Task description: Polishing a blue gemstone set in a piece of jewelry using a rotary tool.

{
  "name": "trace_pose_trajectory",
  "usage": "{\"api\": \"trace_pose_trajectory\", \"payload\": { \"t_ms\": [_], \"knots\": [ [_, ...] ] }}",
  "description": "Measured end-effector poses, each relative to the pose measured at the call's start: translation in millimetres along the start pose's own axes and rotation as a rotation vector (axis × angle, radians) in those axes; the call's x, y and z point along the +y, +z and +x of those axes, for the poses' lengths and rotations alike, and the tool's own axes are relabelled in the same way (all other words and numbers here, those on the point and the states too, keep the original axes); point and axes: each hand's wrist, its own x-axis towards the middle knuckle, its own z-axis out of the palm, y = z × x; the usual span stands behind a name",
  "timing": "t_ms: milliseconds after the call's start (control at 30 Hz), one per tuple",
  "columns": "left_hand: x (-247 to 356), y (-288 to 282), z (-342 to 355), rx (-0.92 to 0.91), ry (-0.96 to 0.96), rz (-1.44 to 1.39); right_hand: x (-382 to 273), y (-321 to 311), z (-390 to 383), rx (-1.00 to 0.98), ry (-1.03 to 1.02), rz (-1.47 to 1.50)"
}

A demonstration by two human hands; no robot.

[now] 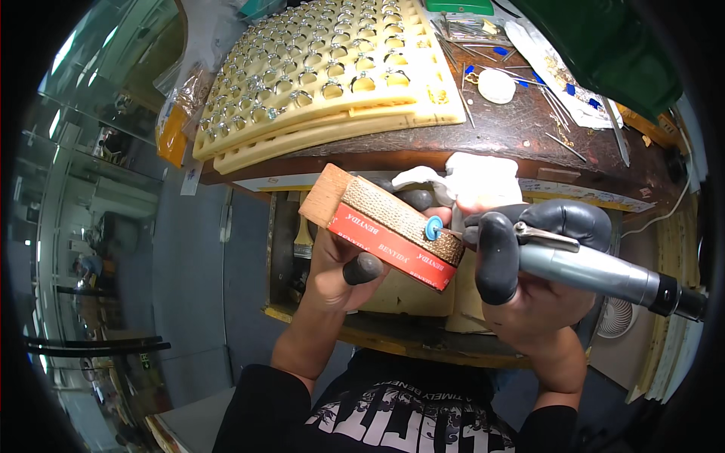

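Note:
My left hand (332,279), black finger cots on it, is closed around a tilted wooden block (326,195) with a red printed band and a coarse, bumpy golden-brown strip. My right hand (540,264), also in black finger cots, grips a silver rotary handpiece (593,270) with a black rear end and a metal lever. Its small blue disc bit (433,228) is at the bumpy strip near the block's right end; whether they touch is hard to tell. White padded material (481,175) shows just behind the block, near my fingers.
A bench (491,140) carries stacked cream trays (287,136) of rings, scattered metal bits (563,147), a round white disc (496,85), a white strip (528,49) and green material (604,38). An open drawer (400,321) lies below my hands, a small fan (615,318) at right, glass panels left.

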Motion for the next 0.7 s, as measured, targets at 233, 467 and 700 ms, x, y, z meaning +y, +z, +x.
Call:
{"api": "trace_pose_trajectory", "payload": {
  "t_ms": [233,467,700],
  "knots": [
    [-0.7,-1.9,-1.3,-0.008,0.006,-0.005,-0.4,4.4,-0.8,0.051,0.084,0.155],
    [-0.1,-0.3,-1.7,0.011,0.002,0.002,-3.8,8.0,8.3,0.148,-0.054,0.039],
    [0.0,0.1,-0.3,0.005,0.003,0.009,-1.7,5.0,5.7,0.089,-0.011,0.037]
  ]
}}
